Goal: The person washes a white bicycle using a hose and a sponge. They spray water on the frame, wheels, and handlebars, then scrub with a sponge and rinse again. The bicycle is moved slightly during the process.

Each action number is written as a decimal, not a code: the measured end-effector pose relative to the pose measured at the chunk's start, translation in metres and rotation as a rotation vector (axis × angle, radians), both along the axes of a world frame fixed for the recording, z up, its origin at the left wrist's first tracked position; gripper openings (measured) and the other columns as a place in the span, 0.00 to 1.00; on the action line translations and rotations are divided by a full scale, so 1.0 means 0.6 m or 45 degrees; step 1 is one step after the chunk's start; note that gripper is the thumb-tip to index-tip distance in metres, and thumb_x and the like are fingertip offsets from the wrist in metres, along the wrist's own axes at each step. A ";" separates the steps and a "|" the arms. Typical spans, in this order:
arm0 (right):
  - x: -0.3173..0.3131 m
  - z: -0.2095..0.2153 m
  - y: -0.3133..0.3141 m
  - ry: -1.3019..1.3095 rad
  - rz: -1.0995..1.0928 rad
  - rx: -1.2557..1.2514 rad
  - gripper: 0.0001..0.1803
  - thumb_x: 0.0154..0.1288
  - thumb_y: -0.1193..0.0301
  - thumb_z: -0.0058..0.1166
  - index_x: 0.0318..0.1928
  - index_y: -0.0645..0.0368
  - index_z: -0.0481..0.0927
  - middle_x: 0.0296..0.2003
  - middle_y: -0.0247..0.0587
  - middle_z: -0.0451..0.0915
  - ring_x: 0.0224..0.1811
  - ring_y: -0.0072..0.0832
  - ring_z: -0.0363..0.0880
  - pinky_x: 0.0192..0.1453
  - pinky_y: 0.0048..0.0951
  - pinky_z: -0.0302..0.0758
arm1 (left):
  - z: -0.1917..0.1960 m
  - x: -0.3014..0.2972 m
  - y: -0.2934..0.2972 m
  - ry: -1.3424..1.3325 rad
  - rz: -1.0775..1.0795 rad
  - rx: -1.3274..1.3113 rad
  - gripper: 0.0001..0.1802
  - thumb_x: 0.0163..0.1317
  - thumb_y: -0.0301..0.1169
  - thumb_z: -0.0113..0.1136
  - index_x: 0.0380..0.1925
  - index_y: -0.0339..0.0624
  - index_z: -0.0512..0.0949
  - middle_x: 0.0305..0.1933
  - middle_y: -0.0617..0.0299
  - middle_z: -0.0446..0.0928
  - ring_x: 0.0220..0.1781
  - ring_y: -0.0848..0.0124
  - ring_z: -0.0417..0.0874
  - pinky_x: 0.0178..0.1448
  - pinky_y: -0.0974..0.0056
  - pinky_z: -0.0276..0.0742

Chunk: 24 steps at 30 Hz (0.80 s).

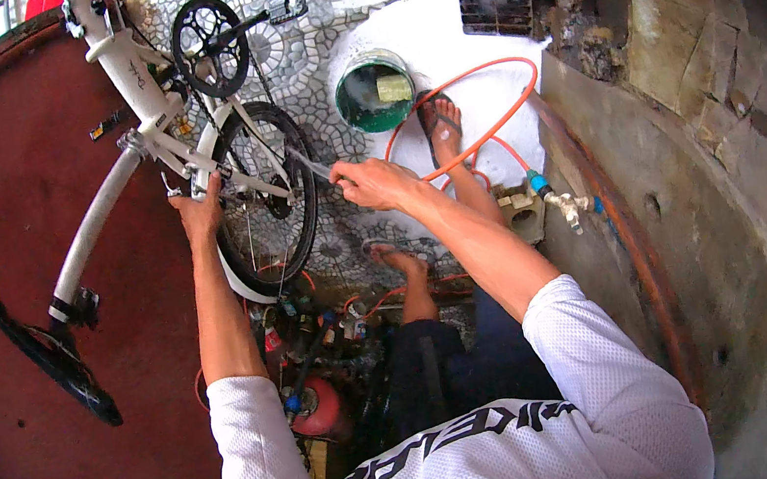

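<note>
While the white folding bike (pixel 146 96) lies tipped over against the dark red wall (pixel 17 245) on the far left, with its black saddle (pixel 49 357) hanging low and the chainring (pixel 210 47) up top, I'm still somewhere in the middle of cleaning it, as far as I can judge. My left hand (pixel 198 211) is on the frame right by the rear wheel (pixel 264 190), fingers curled around the tube to steady it.

Moving right, my right hand (pixel 373 182) is pinching a thin tool, a slim brush or something like it (pixel 313 165), thumb and fingers pressed together on the handle, tip aimed at the wheel and chain area. Can't tell exactly what kind of tool it is, it's too small in view.

Below the hands there's a messy pile of bottles and cans (pixel 306 350) on the floor, including a red canister (pixel 318 408).

Further right sits a green bucket (pixel 373 90) with water and a yellowish sponge (pixel 394 88) in it, and an orange hose (pixel 485 125) loops past my sandalled feet to a tap (pixel 565 204) on the concrete wall.

So my guess: washing gear is all out and the floor tiles look wet and soapy, but the drivetrain detail work is still underway, and rinsing and righting the bike are left.
</note>
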State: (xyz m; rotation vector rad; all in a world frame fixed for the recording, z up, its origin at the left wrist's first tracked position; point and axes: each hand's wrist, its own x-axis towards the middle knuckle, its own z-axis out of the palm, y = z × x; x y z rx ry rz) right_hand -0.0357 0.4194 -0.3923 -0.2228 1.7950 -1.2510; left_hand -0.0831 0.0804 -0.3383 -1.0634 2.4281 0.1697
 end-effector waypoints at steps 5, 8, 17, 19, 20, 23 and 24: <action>-0.101 0.024 0.025 -0.053 -0.179 0.004 0.15 0.69 0.62 0.47 0.53 0.46 0.76 0.34 0.54 0.84 0.39 0.56 0.82 0.45 0.54 0.76 | -0.031 0.021 -0.003 -0.030 0.046 0.008 0.72 0.50 0.69 0.63 0.73 0.28 0.33 0.70 0.31 0.61 0.72 0.39 0.63 0.72 0.35 0.55; -0.181 0.093 0.015 0.072 -0.353 -0.237 0.14 0.68 0.62 0.49 0.51 0.49 0.77 0.33 0.55 0.83 0.38 0.56 0.82 0.43 0.51 0.77 | -0.026 0.021 0.012 -0.119 0.118 -0.104 0.71 0.50 0.67 0.65 0.73 0.28 0.36 0.70 0.32 0.60 0.72 0.40 0.64 0.71 0.35 0.57; -0.316 0.119 -0.041 0.292 -0.343 -0.212 0.14 0.69 0.64 0.48 0.52 0.52 0.77 0.33 0.51 0.84 0.35 0.50 0.84 0.38 0.45 0.79 | -0.008 0.008 0.035 -0.158 0.135 -0.123 0.70 0.52 0.65 0.65 0.73 0.26 0.36 0.72 0.33 0.58 0.72 0.43 0.64 0.69 0.34 0.59; -0.314 0.112 -0.055 0.315 -0.286 -0.215 0.15 0.69 0.63 0.48 0.52 0.53 0.77 0.32 0.51 0.84 0.36 0.51 0.84 0.39 0.46 0.79 | -0.006 0.012 0.035 -0.122 0.124 -0.125 0.69 0.52 0.65 0.65 0.73 0.26 0.37 0.71 0.33 0.60 0.71 0.43 0.65 0.67 0.34 0.60; -0.309 0.108 -0.061 0.324 -0.218 -0.216 0.15 0.69 0.63 0.48 0.51 0.53 0.77 0.32 0.51 0.84 0.36 0.52 0.84 0.39 0.47 0.78 | -0.006 0.009 0.038 -0.118 0.116 -0.126 0.69 0.52 0.65 0.65 0.73 0.25 0.38 0.71 0.34 0.60 0.71 0.43 0.65 0.67 0.34 0.60; -0.302 0.112 -0.080 0.292 -0.185 -0.154 0.15 0.69 0.63 0.47 0.51 0.53 0.77 0.31 0.55 0.83 0.38 0.54 0.83 0.42 0.50 0.78 | -0.006 0.008 0.042 -0.108 0.092 -0.145 0.68 0.53 0.65 0.64 0.73 0.24 0.39 0.70 0.34 0.61 0.70 0.43 0.66 0.67 0.34 0.60; -0.305 0.123 -0.088 0.249 -0.241 -0.121 0.15 0.68 0.63 0.47 0.51 0.53 0.77 0.32 0.56 0.83 0.38 0.55 0.83 0.43 0.50 0.78 | -0.005 0.012 0.039 -0.106 0.093 -0.151 0.68 0.53 0.65 0.64 0.73 0.24 0.38 0.70 0.34 0.62 0.70 0.43 0.66 0.67 0.34 0.60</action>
